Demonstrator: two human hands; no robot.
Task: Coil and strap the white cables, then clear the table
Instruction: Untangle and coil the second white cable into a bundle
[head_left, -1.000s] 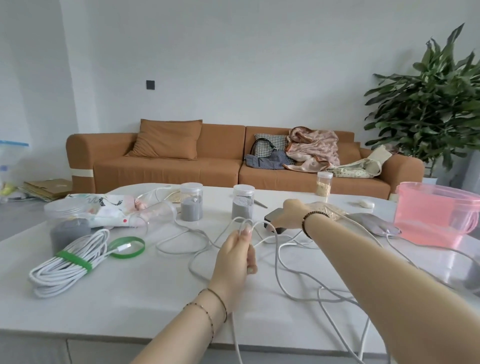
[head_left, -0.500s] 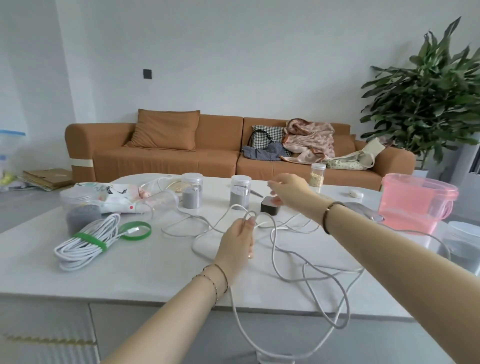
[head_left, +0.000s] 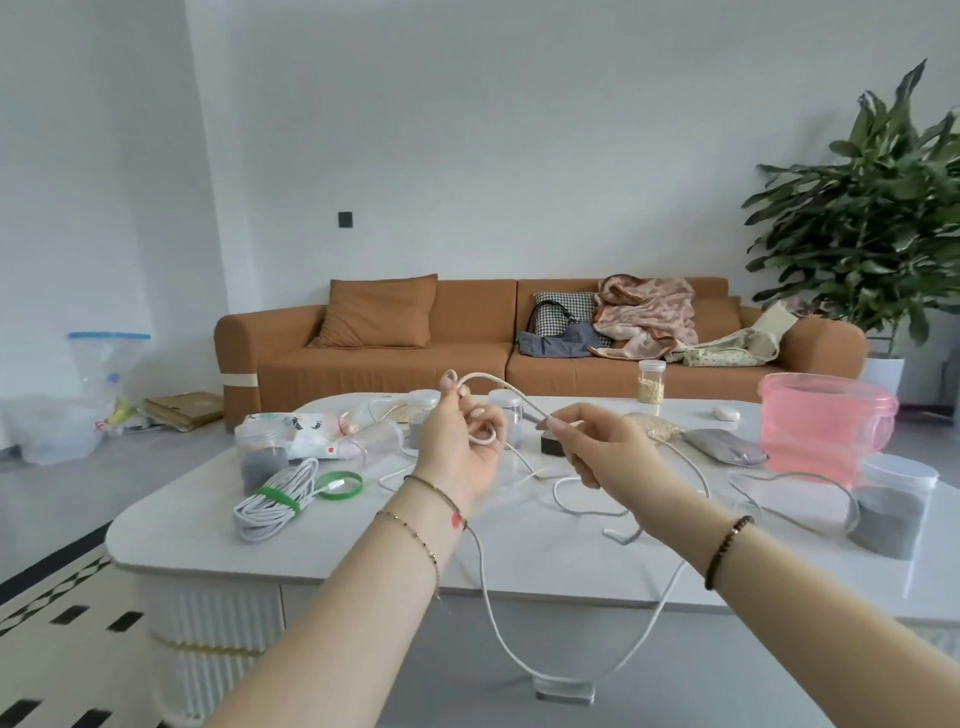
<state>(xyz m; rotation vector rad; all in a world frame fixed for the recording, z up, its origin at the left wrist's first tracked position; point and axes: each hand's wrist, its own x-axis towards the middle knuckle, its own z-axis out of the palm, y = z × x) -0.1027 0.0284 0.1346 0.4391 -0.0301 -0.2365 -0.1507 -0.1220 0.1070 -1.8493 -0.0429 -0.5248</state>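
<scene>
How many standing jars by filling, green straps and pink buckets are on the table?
Jars with grey filling: 4
Jar with beige grains: 1
Green straps: 2
Pink bucket: 1
Total: 8

Two thin chain bracelets (head_left: 441, 497) ring the left wrist; a dark beaded bracelet (head_left: 724, 545) rings the right.
</scene>
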